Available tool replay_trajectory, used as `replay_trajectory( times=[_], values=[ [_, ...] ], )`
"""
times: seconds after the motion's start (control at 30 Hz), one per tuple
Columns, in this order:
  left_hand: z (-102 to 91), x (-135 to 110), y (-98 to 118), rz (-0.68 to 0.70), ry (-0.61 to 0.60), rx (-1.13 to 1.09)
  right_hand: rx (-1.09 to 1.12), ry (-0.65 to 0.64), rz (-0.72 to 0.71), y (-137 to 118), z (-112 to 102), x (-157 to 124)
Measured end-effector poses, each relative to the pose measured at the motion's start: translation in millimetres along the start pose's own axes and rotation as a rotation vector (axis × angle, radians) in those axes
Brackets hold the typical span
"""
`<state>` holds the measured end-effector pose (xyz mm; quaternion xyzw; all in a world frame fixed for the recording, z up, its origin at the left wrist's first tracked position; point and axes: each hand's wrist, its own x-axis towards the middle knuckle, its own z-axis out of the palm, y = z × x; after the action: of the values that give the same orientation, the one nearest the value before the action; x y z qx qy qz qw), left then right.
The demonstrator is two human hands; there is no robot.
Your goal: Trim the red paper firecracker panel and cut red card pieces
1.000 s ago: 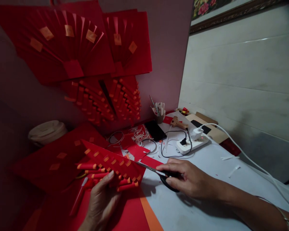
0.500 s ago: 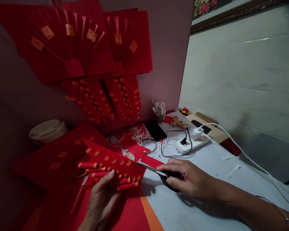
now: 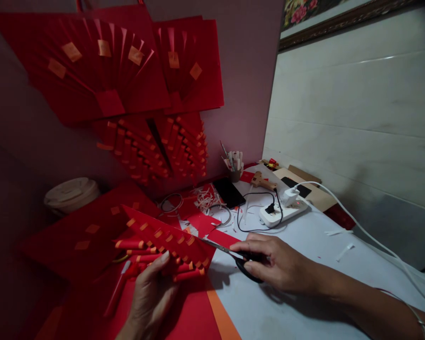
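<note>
Your red paper fan (image 3: 163, 241), ribbed with rolled tubes, sits just above your left hand (image 3: 150, 295), whose fingers curl up and pinch its lower edge. To the right, your right hand (image 3: 279, 264) is closed around the scissors (image 3: 230, 252), with the blade tips at the fan's right edge.

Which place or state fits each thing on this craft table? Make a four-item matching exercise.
1 black-handled metal scissors
2 red folded paper fan with orange-banded rolls
3 white plastic power strip
4 flat black phone

A held by the left hand
B beside the shredded white paper
C gripped in the right hand
D white charger plugged in

Pairs: 1-C, 2-A, 3-D, 4-B
</note>
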<state>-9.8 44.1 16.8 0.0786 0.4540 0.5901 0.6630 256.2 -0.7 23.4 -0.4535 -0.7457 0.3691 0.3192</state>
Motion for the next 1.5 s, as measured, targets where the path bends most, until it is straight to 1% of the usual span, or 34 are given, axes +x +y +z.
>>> replay_trajectory(
  times=[0.1, 0.23, 0.33, 0.43, 0.63, 0.73, 0.9, 1.27, 1.5],
  values=[
    [0.0, -1.5, -0.9, -0.049, 0.033, -0.034, 0.017, -0.002, -0.005, 0.8, 0.5, 0.1],
    [1.6, -2.9, -0.9, -0.033, 0.03, -0.036, 0.023, -0.009, -0.026, 2.2, 0.8, -0.7],
    [-0.3, -1.4, -0.6, -0.035, 0.012, -0.036, 0.027, 0.0, -0.028, 3.0, 1.6, -1.0],
    [-1.9, -0.7, -0.3, -0.034, 0.019, -0.048, 0.035, 0.006, -0.026, 2.4, 2.9, -0.9],
    [3.6, -4.4, 0.7, -0.057, 0.007, -0.04, 0.017, 0.009, -0.022, 1.5, 3.5, -0.8],
    [4.7, -4.8, 1.0, -0.043, 0.016, -0.022, 0.009, 0.009, -0.019, 2.0, 3.2, -0.7],
    [0.6, -2.9, 1.2, -0.033, 0.037, -0.024, 0.009, -0.004, -0.012, 1.7, 2.8, -1.0],
    [-6.4, 3.2, 0.1, -0.041, -0.016, -0.027, 0.014, -0.011, -0.014, 2.4, 2.7, -0.8],
    [-11.0, 7.5, -0.5, -0.007, -0.023, -0.016, 0.011, -0.014, -0.011, 4.0, 3.4, -2.5]
  ],
)
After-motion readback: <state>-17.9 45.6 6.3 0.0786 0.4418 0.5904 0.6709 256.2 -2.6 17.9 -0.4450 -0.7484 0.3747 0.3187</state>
